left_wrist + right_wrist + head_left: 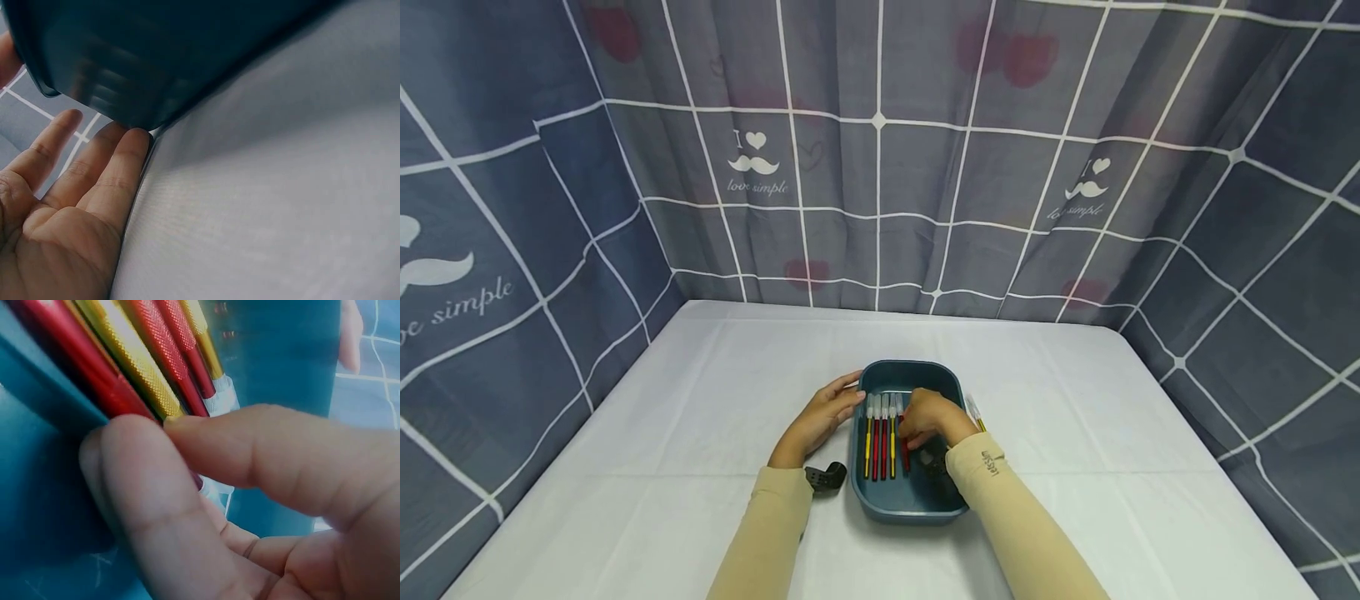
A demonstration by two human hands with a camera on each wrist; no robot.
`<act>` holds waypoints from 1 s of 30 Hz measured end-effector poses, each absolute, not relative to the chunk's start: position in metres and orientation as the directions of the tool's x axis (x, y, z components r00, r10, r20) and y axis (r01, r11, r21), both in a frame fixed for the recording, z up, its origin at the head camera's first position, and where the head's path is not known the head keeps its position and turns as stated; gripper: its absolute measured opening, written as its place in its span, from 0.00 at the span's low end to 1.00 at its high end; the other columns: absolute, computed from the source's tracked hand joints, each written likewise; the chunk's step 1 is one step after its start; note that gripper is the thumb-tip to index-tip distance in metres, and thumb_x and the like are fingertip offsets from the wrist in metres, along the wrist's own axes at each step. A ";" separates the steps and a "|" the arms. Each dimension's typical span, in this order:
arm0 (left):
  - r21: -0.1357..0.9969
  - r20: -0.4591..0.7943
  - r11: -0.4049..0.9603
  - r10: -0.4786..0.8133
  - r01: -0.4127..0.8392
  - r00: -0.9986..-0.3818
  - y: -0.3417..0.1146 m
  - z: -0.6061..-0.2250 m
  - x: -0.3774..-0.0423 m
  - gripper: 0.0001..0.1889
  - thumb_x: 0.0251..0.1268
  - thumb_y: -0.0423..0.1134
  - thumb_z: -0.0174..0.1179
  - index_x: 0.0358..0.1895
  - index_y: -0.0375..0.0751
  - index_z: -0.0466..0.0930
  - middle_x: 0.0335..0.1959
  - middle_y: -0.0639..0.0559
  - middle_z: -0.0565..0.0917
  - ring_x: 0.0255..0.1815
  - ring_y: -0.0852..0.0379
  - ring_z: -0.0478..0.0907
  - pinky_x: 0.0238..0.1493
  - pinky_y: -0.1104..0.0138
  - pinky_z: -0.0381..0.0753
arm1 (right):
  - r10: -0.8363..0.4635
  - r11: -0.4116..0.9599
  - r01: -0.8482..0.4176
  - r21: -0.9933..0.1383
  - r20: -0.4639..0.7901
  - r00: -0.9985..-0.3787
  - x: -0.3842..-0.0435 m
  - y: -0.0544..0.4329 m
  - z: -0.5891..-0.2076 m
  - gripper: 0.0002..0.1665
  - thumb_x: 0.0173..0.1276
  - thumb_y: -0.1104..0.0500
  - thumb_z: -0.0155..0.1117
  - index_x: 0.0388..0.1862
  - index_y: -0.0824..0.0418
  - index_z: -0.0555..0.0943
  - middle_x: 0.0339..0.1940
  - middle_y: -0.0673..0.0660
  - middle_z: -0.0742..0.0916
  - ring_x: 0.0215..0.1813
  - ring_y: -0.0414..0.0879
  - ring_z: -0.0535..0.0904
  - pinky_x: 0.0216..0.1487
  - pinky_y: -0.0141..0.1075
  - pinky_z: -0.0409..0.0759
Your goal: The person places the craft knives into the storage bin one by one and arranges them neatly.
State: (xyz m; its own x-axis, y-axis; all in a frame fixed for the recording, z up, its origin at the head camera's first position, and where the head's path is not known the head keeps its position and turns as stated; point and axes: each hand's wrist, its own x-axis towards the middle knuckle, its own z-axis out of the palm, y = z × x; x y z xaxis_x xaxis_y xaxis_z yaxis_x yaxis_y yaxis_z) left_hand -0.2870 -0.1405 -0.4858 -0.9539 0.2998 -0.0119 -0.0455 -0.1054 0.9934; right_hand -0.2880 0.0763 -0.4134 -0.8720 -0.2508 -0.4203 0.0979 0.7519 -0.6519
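A dark teal plastic bin [910, 505] sits on the table. Inside it several slim craft knives with clear caps lie side by side, among them a yellow one [868, 446] and a red one [876, 450]. At the right end of this row, my right hand [934, 417] pinches a red craft knife [94, 369] between thumb and finger; its knurled handle runs beside a yellow craft knife [134, 356]. My left hand [823, 418] touches the bin's left side, its fingers [119, 169] extended against the outer wall.
Another capped craft knife [975, 412] lies on the white tablecloth [760, 358] right of the bin, partly hidden by the right arm. A dark wrist camera [826, 477] sits by the left wrist. Grey checked curtains [842, 167] enclose the table's back and sides.
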 end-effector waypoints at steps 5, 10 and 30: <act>0.994 -0.011 -0.101 0.296 -0.043 -0.955 -0.141 -0.485 -0.287 0.34 0.84 0.36 0.56 0.86 0.31 0.56 0.81 0.28 0.65 0.80 0.37 0.67 0.82 0.50 0.66 | -0.251 0.779 0.079 -0.622 -0.426 -0.869 -0.289 0.073 -0.413 0.06 0.67 0.71 0.73 0.32 0.69 0.84 0.28 0.59 0.89 0.24 0.43 0.88 0.31 0.32 0.89; 0.995 -0.007 -0.098 0.285 -0.036 -0.959 -0.142 -0.486 -0.285 0.34 0.83 0.37 0.57 0.85 0.31 0.57 0.81 0.28 0.66 0.79 0.39 0.68 0.81 0.50 0.66 | -0.284 0.783 0.053 -0.619 -0.432 -0.856 -0.288 0.074 -0.409 0.08 0.70 0.66 0.73 0.31 0.69 0.84 0.25 0.59 0.90 0.25 0.43 0.89 0.33 0.33 0.90; 0.995 -0.004 -0.093 0.299 -0.034 -0.954 -0.139 -0.487 -0.281 0.35 0.84 0.37 0.57 0.85 0.29 0.56 0.81 0.28 0.66 0.79 0.39 0.69 0.79 0.56 0.70 | -0.572 0.454 -0.281 -0.846 -0.035 -0.820 -0.254 0.135 -0.392 0.09 0.78 0.66 0.67 0.49 0.72 0.83 0.39 0.64 0.90 0.41 0.59 0.91 0.42 0.39 0.92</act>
State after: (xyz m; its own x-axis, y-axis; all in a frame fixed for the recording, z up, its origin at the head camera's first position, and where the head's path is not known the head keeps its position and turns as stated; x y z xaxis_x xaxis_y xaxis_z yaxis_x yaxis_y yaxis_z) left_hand -0.2813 -0.1394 -0.4872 -0.9541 0.2994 -0.0043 -0.0337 -0.0930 0.9951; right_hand -0.2541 0.1350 -0.3917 -0.8198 -0.5715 -0.0346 -0.2805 0.4536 -0.8459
